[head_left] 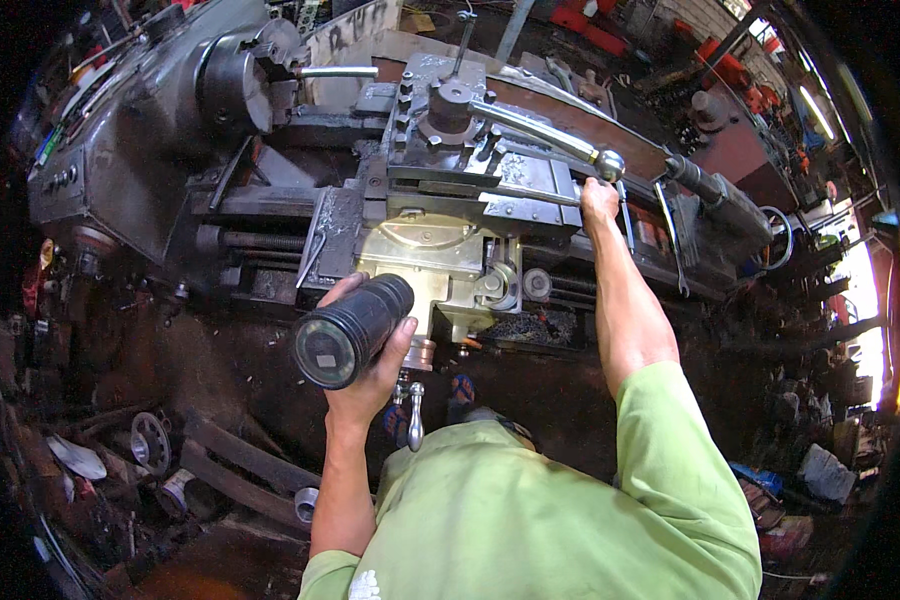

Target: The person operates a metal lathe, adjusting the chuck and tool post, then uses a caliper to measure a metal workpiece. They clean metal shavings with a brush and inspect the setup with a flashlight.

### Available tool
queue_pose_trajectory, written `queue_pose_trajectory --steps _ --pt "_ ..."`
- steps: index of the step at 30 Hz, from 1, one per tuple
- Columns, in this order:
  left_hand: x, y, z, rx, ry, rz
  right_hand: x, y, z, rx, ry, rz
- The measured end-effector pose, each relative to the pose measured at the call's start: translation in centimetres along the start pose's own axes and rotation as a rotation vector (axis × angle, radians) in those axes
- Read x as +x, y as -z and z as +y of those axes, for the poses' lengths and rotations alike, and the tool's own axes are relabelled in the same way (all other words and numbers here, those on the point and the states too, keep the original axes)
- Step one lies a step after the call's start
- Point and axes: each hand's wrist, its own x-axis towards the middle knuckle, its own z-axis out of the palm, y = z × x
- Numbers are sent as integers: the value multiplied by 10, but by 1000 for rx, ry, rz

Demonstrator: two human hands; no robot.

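My left hand (370, 345) is wrapped round a black cylindrical flashlight (355, 330). Its beam falls on the apron and cross slide (420, 250) of a metal lathe. On the right, my right hand (599, 202) is closed at the end of the compound slide (530, 178), just below the ball-ended lever (545, 133) of the tool post (450, 110). What the fingers grip there is hidden. A shiny crank handle (416, 415) hangs just below the flashlight. Metal chips (340, 225) lie on the carriage.
The lathe's chuck (240, 90) is at the upper left, with a bright round bar (338, 72) sticking out. The tailstock (735, 205) with its handwheel (778, 238) is at the right. A wrench (673, 240) lies by it. Metal parts and a spoked wheel (151, 442) clutter the lower left.
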Motion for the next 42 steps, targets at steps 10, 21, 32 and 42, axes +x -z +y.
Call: queue_pose_trajectory --steps 10,21,32,42 --pt "5 -15 -2 149 -25 -112 -17 10 -6 60 9 45" --pt "6 -21 4 76 41 -102 -5 1 4 62 34 24" --pt "7 -22 1 105 44 -98 -9 4 3 68 98 39" --pt "5 -18 -4 112 57 -144 -6 -1 10 91 143 56"
